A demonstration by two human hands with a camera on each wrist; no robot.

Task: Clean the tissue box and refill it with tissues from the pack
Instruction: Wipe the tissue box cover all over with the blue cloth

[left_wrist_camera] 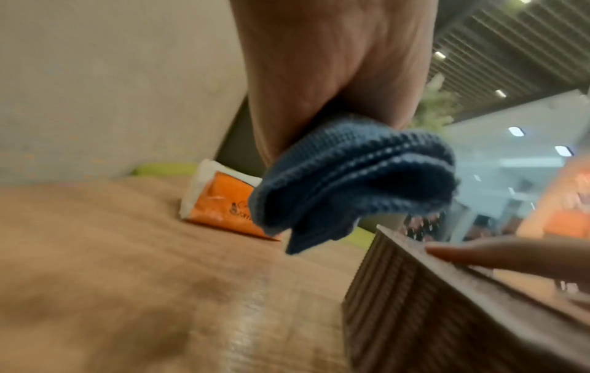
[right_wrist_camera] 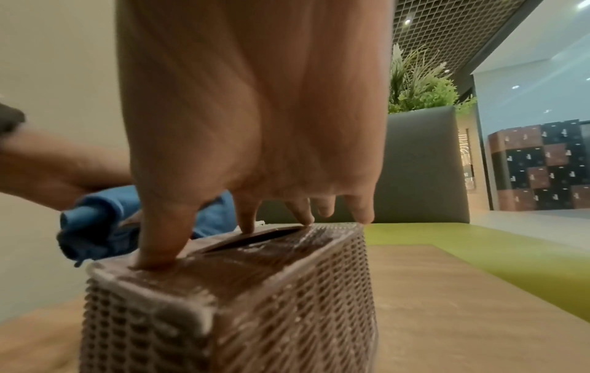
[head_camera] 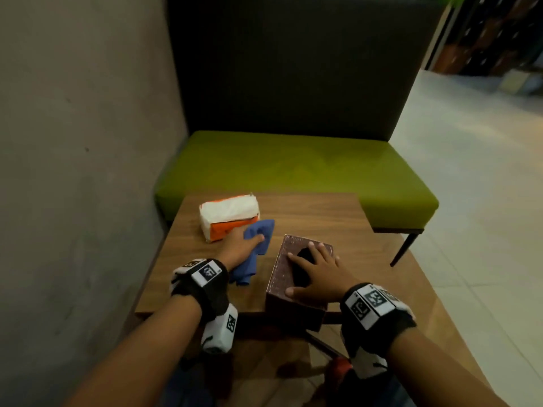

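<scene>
A brown woven tissue box [head_camera: 279,279] [right_wrist_camera: 255,315] stands at the near edge of the wooden table [head_camera: 323,218]; its dark top slot shows nothing inside and the lid looks dusty. My right hand [head_camera: 320,277] [right_wrist_camera: 255,126] rests on the lid, spread fingertips pressing down. Just left of the box, my left hand [head_camera: 241,248] [left_wrist_camera: 319,75] grips a bunched blue cloth [head_camera: 261,227] [left_wrist_camera: 351,176] above the tabletop. An orange and white tissue pack [head_camera: 227,212] [left_wrist_camera: 220,202] lies behind it, at the table's far left.
A green bench seat [head_camera: 293,165] with a dark backrest runs behind the table. A grey wall [head_camera: 73,142] closes off the left side. Pale floor [head_camera: 470,171] lies to the right.
</scene>
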